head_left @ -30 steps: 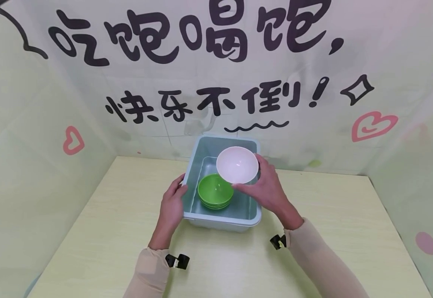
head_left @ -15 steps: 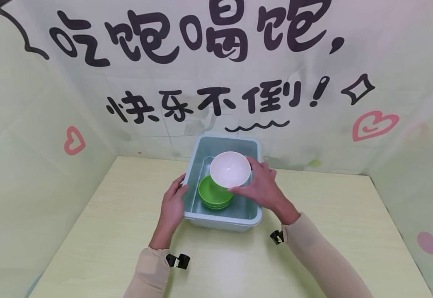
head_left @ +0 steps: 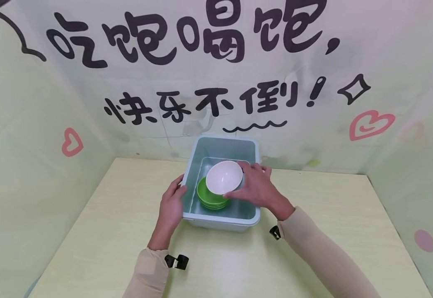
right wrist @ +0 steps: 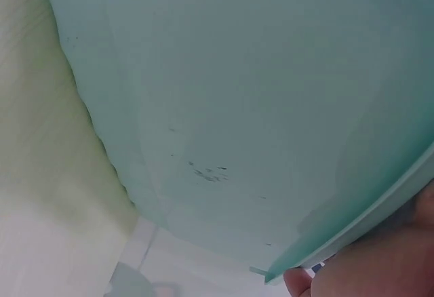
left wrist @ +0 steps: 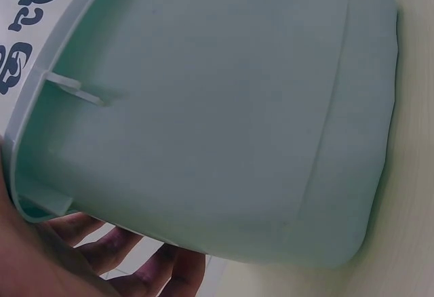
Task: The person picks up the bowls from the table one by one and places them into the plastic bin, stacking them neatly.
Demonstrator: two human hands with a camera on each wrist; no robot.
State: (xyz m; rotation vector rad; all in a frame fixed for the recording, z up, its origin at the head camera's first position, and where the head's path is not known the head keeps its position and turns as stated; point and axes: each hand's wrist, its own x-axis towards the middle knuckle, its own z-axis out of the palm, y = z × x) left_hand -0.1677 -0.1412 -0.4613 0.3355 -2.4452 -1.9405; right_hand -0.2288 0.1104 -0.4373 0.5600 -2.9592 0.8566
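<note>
A light blue plastic bin (head_left: 220, 221) stands on the table, with a stack of several green bowls (head_left: 213, 200) inside. My left hand (head_left: 171, 203) grips the bin's left rim, thumb on top and fingers outside. The left wrist view shows those fingers (left wrist: 112, 249) against the bin's outer wall (left wrist: 217, 121). With my right hand (head_left: 259, 186) I hold a white bowl (head_left: 223, 177) by its right side, tilted, overlapping the back of the green stack in the head view. In the right wrist view the bin's wall (right wrist: 224, 93) hides the bowls; part of my right hand (right wrist: 380, 266) shows at the lower right.
The pale wood-look table (head_left: 126, 223) extends on both sides of the bin. A printed cloth backdrop (head_left: 201, 103) with dark lettering rises right behind the bin, and similar cloth hangs along the left and right sides.
My right hand has brought the white bowl left and lower, from above the bin's right side to over the green stack. My left hand keeps its place on the rim.
</note>
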